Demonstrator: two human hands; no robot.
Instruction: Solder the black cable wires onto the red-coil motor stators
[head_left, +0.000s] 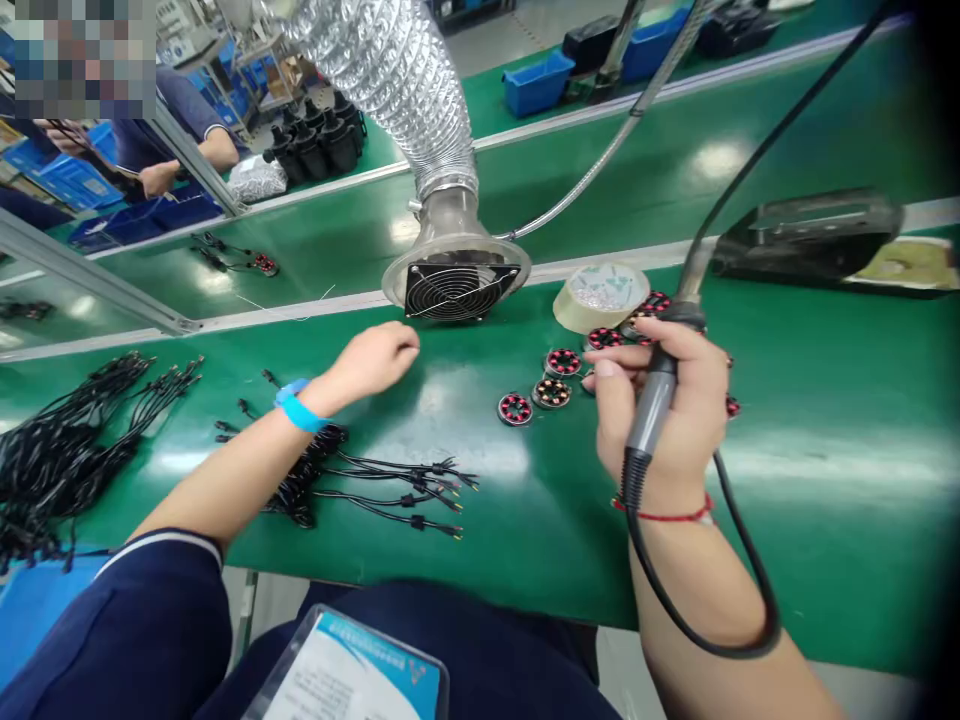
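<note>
My right hand (667,400) grips a soldering iron (654,400) by its grey handle, its black cord looping below the wrist. Thumb and fingers of that hand reach over a group of small round motor stators with red or copper windings, such as this stator (515,408); whether they touch one is hidden. My left hand (375,358) is curled closed just in front of a black fan (459,292); the inside of its fingers is hidden. Under my left forearm lies a bundle of black cables (300,485), with stripped wire ends pointing right.
A tape roll (592,295) stands behind the stators. The fan sits on a foil duct (405,90). A larger black cable pile (67,450) lies at left. A dark holder (810,235) with a yellow sponge is at back right. Another person works beyond the frame post (97,270).
</note>
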